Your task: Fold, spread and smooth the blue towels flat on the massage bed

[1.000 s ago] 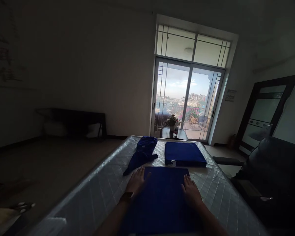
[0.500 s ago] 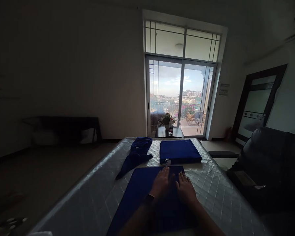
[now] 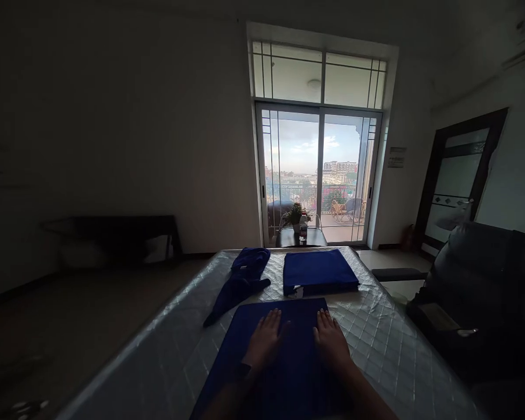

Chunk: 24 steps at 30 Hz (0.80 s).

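Observation:
A folded blue cloth [image 3: 291,361] lies flat on the silvery quilted mattress [image 3: 389,344] in front of me. My left hand [image 3: 265,338] rests on its left half, palm down with the fingers stretched out. At the cloth's right edge lies my right hand [image 3: 332,337], also flat with fingers extended. Beyond them sits a thicker folded blue cloth stack [image 3: 320,269] with a small white tag at its front edge. To the left of that is a crumpled blue cloth [image 3: 240,283].
Past the far end of the mattress stands a small table [image 3: 284,237] with a potted plant [image 3: 296,217] and a bottle [image 3: 303,226]. A glass sliding door [image 3: 321,169] is behind it. A dark armchair [image 3: 485,309] is close on the right.
My left hand has slid left across the cloth, away from my right hand. My right hand stays nearly in place at the right edge. The view has shifted slightly.

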Available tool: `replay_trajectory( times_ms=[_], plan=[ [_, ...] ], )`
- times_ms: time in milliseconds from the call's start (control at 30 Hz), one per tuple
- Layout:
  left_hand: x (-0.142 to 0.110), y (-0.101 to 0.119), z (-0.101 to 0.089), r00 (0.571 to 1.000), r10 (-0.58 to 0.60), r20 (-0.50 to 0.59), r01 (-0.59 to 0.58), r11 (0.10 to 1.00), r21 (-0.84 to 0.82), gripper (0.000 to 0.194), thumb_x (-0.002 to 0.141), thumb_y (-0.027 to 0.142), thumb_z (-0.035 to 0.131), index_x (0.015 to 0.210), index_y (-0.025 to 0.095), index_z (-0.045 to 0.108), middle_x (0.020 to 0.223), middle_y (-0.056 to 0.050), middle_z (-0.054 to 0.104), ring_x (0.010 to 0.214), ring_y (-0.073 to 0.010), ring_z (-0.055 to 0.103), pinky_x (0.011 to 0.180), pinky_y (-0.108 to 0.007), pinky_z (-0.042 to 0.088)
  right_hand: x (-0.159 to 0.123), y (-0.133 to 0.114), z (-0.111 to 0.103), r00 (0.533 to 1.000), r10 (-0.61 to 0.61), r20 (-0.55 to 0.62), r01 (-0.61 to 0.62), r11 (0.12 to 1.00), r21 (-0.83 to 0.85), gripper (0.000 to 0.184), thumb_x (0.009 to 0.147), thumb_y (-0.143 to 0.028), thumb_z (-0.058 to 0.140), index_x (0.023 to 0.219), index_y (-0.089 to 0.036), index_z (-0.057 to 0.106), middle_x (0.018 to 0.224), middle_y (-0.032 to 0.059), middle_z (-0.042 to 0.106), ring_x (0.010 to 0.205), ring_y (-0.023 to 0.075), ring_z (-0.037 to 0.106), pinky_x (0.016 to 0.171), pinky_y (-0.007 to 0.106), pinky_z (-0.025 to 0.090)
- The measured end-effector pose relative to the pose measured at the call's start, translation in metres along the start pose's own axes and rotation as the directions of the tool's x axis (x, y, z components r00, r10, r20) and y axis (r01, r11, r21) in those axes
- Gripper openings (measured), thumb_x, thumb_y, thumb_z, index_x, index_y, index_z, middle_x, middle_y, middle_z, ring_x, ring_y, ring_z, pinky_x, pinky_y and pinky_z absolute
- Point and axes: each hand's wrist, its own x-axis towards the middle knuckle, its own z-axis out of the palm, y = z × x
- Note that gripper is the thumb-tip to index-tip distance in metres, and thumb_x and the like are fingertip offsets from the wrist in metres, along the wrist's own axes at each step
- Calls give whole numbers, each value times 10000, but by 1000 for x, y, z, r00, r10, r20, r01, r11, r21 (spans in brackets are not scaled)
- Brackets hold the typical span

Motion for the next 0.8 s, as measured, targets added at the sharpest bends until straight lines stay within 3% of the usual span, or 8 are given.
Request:
replay_trajectory(
  times_ms=[133, 233, 467, 600, 800],
  plan=[
    [-27, -70, -3, 987, -158, 11, 158, 986, 56, 557, 1038, 328, 270, 1553, 188, 432, 1600, -135, 435, 1509, -298, 355, 1214, -537, 323, -1, -1, -2, 1000, -4, 6, 4, 1000, -19, 648, 1031, -348, 173, 1600, -52, 267, 1681, 106, 210, 1570, 208, 136, 1274, 411, 109],
    [-35, -90, -6, 964, -266, 3, 266, 964, 31, 626, 1048, 420, 246, 1540, 75, 421, 1604, -196, 398, 1505, -316, 356, 1212, -537, 327, -2, -2, -3, 1000, -10, 16, 11, 998, -66, 648, 1033, -343, 153, 1596, -45, 272, 1687, 101, 171, 1573, 210, 115, 1274, 412, 115],
    [-34, -78, -19, 940, -341, 24, 342, 938, -62, 808, 1033, 612, 173, 1543, 25, 394, 1624, -205, 342, 1529, -301, 296, 1250, -482, 266, 2, -8, -3, 1000, -7, 29, 13, 981, -195, 640, 1027, -324, 178, 1595, -43, 264, 1681, 110, 161, 1574, 223, 100, 1273, 445, 111],
    [-36, -75, -24, 936, -350, 40, 353, 933, -76, 842, 1029, 620, 154, 1547, -12, 359, 1633, -217, 309, 1538, -302, 271, 1255, -488, 254, 23, -13, -12, 999, -37, 21, 41, 970, -239, 637, 1005, -282, 238, 1582, -17, 288, 1670, 147, 188, 1576, 249, 88, 1273, 495, 60],
    [-37, -76, -26, 929, -366, 55, 370, 925, -85, 856, 1017, 638, 131, 1569, 13, 323, 1652, -192, 269, 1545, -294, 246, 1263, -486, 233, 58, -10, -17, 999, -36, 31, 41, 981, -188, 629, 1022, -314, 234, 1584, -40, 302, 1668, 130, 244, 1568, 231, 154, 1268, 437, 146]
  ],
)
